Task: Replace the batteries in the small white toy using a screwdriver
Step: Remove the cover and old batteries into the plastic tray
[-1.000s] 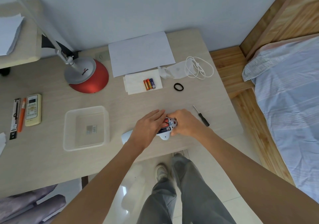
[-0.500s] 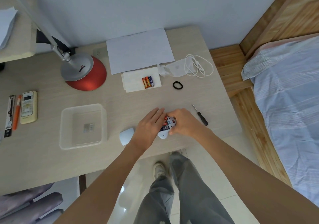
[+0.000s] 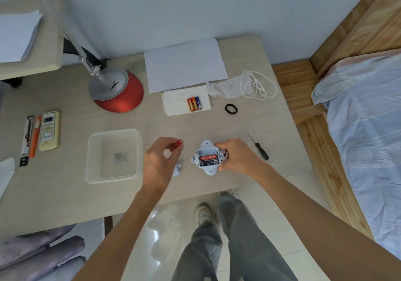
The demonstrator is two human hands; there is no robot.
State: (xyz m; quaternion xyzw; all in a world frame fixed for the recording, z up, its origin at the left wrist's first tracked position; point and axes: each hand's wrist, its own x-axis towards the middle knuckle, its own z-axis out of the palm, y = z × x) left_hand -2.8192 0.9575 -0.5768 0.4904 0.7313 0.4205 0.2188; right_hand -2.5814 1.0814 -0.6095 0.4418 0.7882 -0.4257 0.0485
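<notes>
My left hand [image 3: 160, 160] pinched a red battery [image 3: 179, 143]; my right hand [image 3: 236, 156] gripped the toy [image 3: 210, 170] (two cells [image 3: 208, 157] inside) near the desk's [image 3: 217, 129] front edge, screwdriver [image 3: 260, 149] just beside.

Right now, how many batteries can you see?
6. Three batteries lie together on the white napkin; a red battery and a black battery sit in the toy; the left hand pinches a sixth battery, mostly hidden.

left hand [image 3: 161, 161] is hanging palm-down with fingers curled, thumb and fingertips pinching a red battery [image 3: 178, 143]. right hand [image 3: 236, 157] is gripping the white toy [image 3: 208, 170] at its right edge. both forearms are reaching forward.
</notes>
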